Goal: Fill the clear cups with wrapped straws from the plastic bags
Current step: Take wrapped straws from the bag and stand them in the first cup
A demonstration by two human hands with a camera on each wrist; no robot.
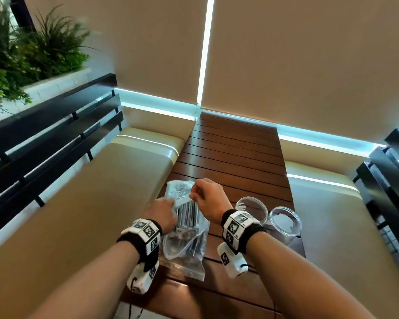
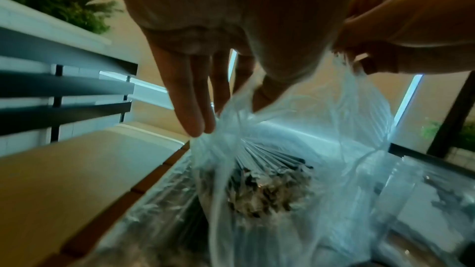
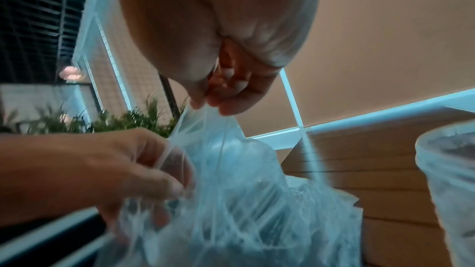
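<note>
A clear plastic bag full of wrapped straws is held up over the wooden slat table. My left hand pinches the left side of the bag's mouth between thumb and fingers. My right hand pinches the opposite edge of the mouth, so the thin film is stretched between the two hands. Two clear cups stand upright side by side just right of my right wrist; what they hold cannot be told.
More bags of straws lie on the table, one under the held bag and one behind it. Beige cushioned benches flank the table, with black slatted backrests. Plants stand at far left.
</note>
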